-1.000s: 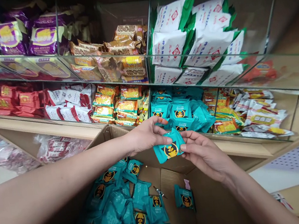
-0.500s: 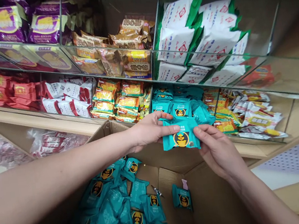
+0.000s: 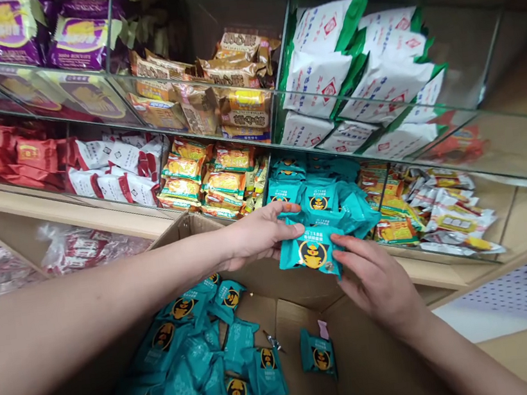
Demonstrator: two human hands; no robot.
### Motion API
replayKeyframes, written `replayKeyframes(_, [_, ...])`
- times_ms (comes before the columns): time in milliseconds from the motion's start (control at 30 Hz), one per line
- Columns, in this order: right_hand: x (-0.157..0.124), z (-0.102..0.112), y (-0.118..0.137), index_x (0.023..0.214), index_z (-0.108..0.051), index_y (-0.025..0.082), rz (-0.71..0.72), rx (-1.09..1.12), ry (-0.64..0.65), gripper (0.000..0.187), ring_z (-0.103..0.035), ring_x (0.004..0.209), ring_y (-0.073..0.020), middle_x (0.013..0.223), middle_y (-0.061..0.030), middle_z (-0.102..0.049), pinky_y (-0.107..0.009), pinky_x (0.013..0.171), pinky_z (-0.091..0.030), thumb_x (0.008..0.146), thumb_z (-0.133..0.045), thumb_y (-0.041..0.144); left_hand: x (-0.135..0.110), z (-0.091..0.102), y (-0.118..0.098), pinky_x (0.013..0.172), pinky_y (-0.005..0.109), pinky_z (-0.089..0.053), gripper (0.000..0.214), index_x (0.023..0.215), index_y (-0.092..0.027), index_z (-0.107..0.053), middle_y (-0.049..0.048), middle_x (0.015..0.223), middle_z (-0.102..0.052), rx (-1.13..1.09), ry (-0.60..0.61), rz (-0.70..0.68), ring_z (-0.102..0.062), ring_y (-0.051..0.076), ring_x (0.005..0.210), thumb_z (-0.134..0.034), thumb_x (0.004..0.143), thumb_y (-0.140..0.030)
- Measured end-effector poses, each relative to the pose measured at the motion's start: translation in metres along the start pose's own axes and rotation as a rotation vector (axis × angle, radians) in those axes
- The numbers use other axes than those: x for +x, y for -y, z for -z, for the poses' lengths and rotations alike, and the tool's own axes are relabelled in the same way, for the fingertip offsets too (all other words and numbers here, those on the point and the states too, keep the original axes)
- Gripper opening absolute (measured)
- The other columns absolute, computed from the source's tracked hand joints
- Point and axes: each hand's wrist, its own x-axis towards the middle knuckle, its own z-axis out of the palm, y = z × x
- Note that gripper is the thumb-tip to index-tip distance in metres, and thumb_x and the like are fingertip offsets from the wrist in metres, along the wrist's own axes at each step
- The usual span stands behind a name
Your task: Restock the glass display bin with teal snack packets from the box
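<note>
My left hand (image 3: 261, 235) pinches the left side of a teal snack packet (image 3: 313, 252), thumb on its front. The packet has a yellow cartoon figure in a black circle. At its right edge are the fingertips of my right hand (image 3: 384, 282), closed on the packet; that thumb is hidden. Just behind, similar teal packets (image 3: 319, 196) are stacked in a shelf compartment. Below my hands, a cardboard box (image 3: 361, 346) holds many loose teal packets (image 3: 185, 376), piled to the left, and one lone packet (image 3: 318, 353) to the right.
Clear dividers and front panels edge the shelf compartments. Yellow-orange packets (image 3: 229, 176) lie left of the teal stack, and white-and-yellow packets (image 3: 453, 205) to the right. White-and-green bags (image 3: 320, 80) and brown packets (image 3: 236, 65) fill the tier above. Bagged goods (image 3: 89, 243) sit underneath.
The held packet has moved slightly left and down. My right hand has rotated, with its fingers now at the packet's edge where the thumb showed before. My left hand keeps its pinch.
</note>
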Motion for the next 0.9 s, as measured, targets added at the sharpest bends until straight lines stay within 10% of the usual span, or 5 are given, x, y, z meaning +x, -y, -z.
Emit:
replayKeyframes(400, [0.012, 0.024, -0.015, 0.095, -0.053, 0.021, -0.227, -0.498, 0.086, 0.020, -0.057, 0.083, -0.0206, 0.089, -0.0087, -0.062, -0.032, 0.068, -0.043, 0.077, -0.049, 0.030, 0.001, -0.005, 0.007, 0.053, 0.021, -0.039, 0.030, 0.094, -0.019, -0.045, 0.0036, 0.079, -0.062, 0.115, 0.082, 0.093, -0.057, 0.009, 0.058, -0.046, 0.078, -0.045])
replayKeyframes(633, [0.071, 0.024, -0.042, 0.075, -0.051, 0.013, -0.378, -1.066, 0.307, 0.029, -0.056, 0.055, -0.0205, 0.066, -0.0112, -0.057, -0.026, 0.041, -0.016, 0.082, -0.033, 0.034, -0.003, -0.008, 0.011, 0.057, 0.023, -0.039, 0.026, 0.088, -0.019, -0.049, 0.0017, 0.079, -0.061, 0.305, 0.258, 0.127, -0.057, 0.009, 0.060, -0.051, 0.075, -0.040])
replayKeyframes(900, [0.110, -0.002, -0.061, 0.077, -0.058, 0.004, -0.518, -0.939, 0.559, 0.025, -0.062, 0.066, -0.0335, 0.066, -0.0216, -0.061, -0.032, 0.048, -0.037, 0.075, -0.034, 0.006, -0.011, -0.010, 0.021, 0.055, 0.024, -0.038, 0.019, 0.078, -0.019, -0.051, -0.0022, 0.067, -0.057, 0.417, 0.406, 0.224, -0.053, 0.009, 0.052, -0.058, 0.068, -0.034])
